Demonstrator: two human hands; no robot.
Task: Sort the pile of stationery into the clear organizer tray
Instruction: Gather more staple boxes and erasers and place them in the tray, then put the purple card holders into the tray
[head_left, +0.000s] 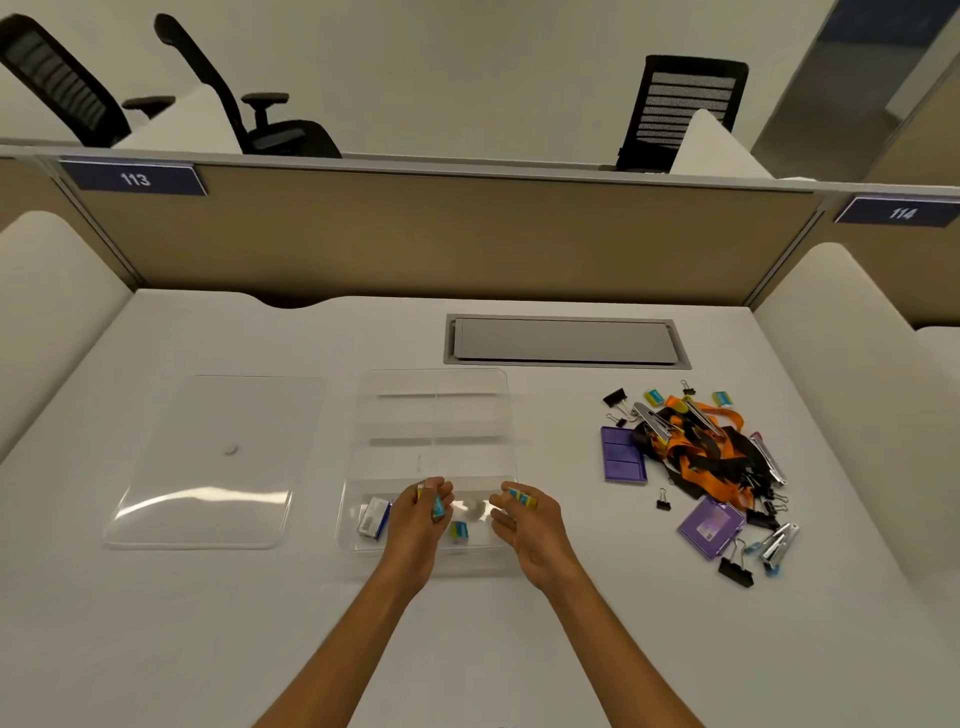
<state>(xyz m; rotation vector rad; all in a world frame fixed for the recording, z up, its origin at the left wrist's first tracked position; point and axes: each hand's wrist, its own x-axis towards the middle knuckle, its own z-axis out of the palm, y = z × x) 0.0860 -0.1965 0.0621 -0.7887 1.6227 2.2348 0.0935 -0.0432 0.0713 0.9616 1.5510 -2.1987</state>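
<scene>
A: Where are the hands?

B: Both are over the near compartment of the clear organizer tray (435, 415), which sits mid-surface. The left hand (415, 525) has its fingers curled round a small blue-and-yellow eraser (438, 508), pinching it. The right hand (530, 525) pinches another eraser of the same kind (522, 497) at its fingertips, the other fingers loosely bent.

A: Anything in the tray already?

B: Yes, in that near compartment: one more eraser (459, 530) lies between the two hands, and a small white-and-blue box (374, 517) lies toward the left end, just beside the left hand. The far compartments look bare, as far as the clear plastic lets me judge.

A: And the pile?

B: The pile of stationery (706, 457) lies on the white surface (208, 623) to the right of the tray, well apart from it. It is a tangle of orange and black lanyards (701, 467) with black binder clips (735, 569) scattered around, metal staplers (777, 545), two purple badge holders (622, 454), and two erasers at its far edge (655, 397).

A: What is on the left?

B: The clear lid (208, 462) lies flat on the surface, beside the tray but not touching it.
</scene>
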